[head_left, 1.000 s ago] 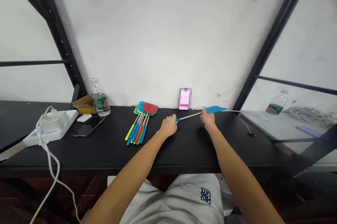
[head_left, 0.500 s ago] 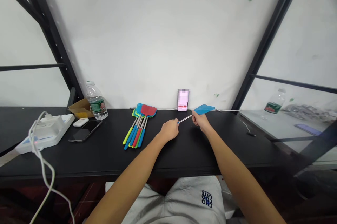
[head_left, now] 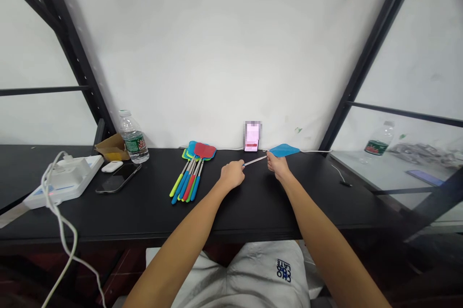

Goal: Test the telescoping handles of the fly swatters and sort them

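Bright, even light; right edge looks blurred.

Shorts [head_left: 253, 269]: dark blue block-letter print [head_left: 284, 270] — I can pick out what looks like "LATE", the rest is unclear to me.
Left bottle label [head_left: 135, 144]: green with red and white marks, lettering too small for me to read.
Right bottle label [head_left: 375, 148]: green, also unreadable.
Propped phone screen [head_left: 252, 135]: pixelated — I can't read any words.
Power strip [head_left: 63, 191]: blue marking, illegible from here.
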